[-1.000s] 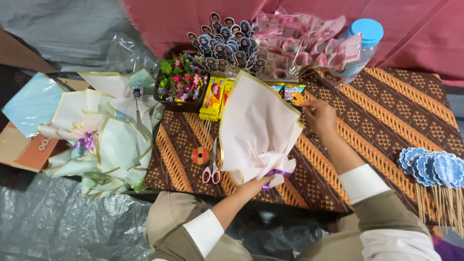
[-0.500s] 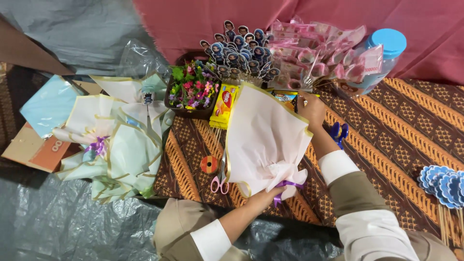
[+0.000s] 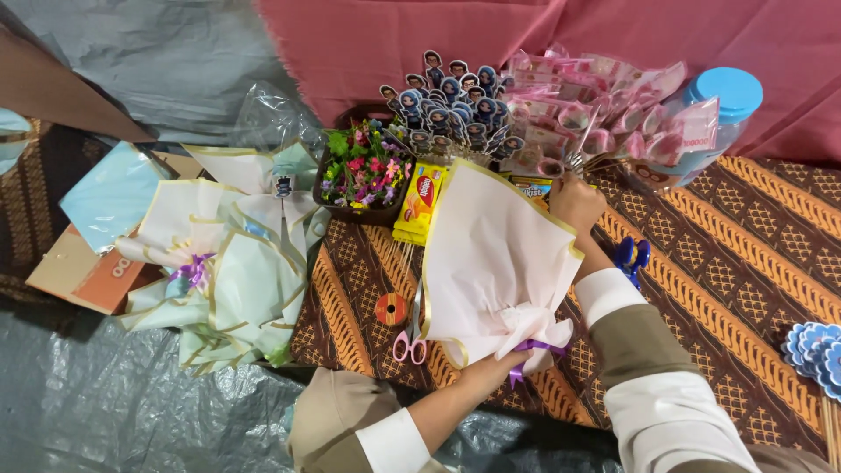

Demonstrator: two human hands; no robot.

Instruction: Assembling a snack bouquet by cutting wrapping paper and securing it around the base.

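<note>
Left hand point(image 3: 491, 368) fingers grip the cream bouquet wrap point(image 3: 495, 263) at its near tied end; long axis runs far. Right hand point(image 3: 574, 201) fingers curl at its far rim.

I find open batik cloth point(image 3: 753, 289) right of the white bouquet point(image 3: 495, 271). Left of it, pink scissors point(image 3: 410, 337) and a tape roll point(image 3: 391, 309) narrow the passage. Stick decorations point(image 3: 561, 114) and a jar point(image 3: 710, 123) block the far edge.
</note>
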